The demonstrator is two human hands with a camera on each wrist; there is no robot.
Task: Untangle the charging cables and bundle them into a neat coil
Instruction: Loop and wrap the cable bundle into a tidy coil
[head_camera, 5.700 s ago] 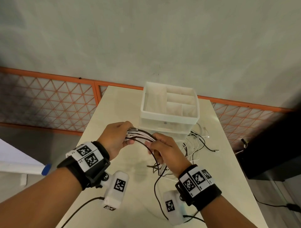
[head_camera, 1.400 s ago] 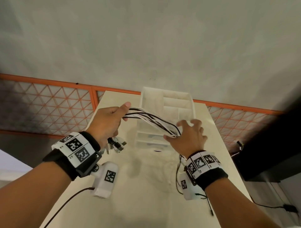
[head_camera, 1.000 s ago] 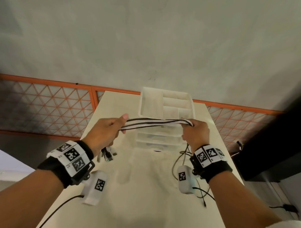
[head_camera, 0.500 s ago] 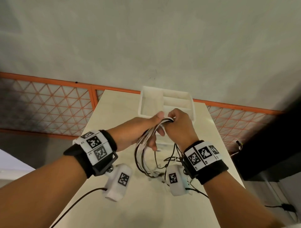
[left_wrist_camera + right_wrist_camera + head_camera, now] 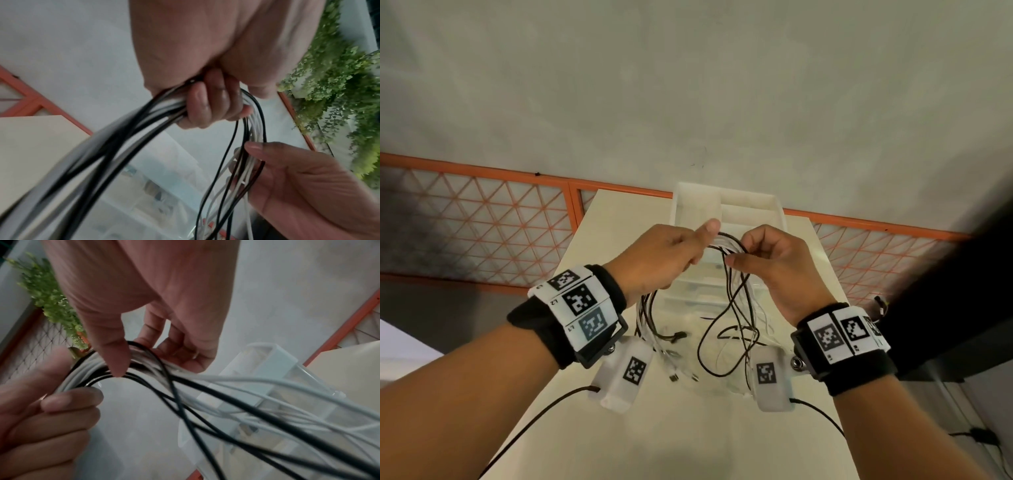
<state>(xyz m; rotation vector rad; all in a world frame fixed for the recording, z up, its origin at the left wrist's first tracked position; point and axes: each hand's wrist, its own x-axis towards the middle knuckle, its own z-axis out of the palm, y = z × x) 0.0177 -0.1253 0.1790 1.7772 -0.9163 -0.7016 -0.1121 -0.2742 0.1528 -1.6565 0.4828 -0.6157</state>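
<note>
A bundle of black and white charging cables [image 5: 726,244] arches between my two hands, above the cream table [image 5: 619,240]. My left hand [image 5: 671,253] grips one side of the bundle in curled fingers [image 5: 205,100], thumb pointing up. A short way to the right, my right hand [image 5: 770,260] pinches the other side between thumb [image 5: 115,356] and fingers. Below the left hand the strands hang as a loop [image 5: 650,318]. Below the right hand, looser strands [image 5: 726,325] trail down to the table, with plug ends [image 5: 678,337] lying there.
A white compartment organiser with drawers [image 5: 750,205] stands on the table just behind my hands. An orange lattice railing [image 5: 482,222] runs behind the table. A dark object [image 5: 945,291] stands at the right. Camera leads hang from both wrists.
A second ago my hands held the bundle stretched wide apart. They came together and folded it into a hanging loop. Since half a second ago the right hand has moved slightly right.
</note>
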